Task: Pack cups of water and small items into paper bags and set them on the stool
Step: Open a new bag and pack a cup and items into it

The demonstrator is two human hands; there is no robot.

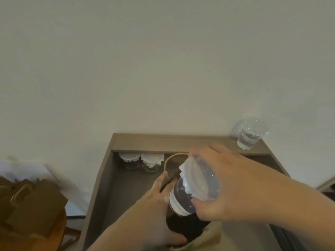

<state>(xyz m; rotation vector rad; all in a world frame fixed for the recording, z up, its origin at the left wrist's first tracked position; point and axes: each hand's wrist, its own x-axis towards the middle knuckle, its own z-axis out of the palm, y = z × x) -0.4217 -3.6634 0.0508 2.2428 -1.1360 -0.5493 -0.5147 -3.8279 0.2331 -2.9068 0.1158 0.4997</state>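
Head view: near the tabletop's (126, 187) front edge, my right hand (230, 180) grips a lidded cup (183, 198); my left hand (154, 214) grips the paper bag (206, 238).

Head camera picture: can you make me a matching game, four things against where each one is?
Things
1. nearest cup
2. two lidded cups
3. lone cup
4. brown bags

Places
A. on the back ledge, far right
B. on the stool, at the left
C. in the right hand, over the open bag that the left hand grips
D. side by side under the back ledge

Pairs: 1-C, 2-D, 3-A, 4-B.
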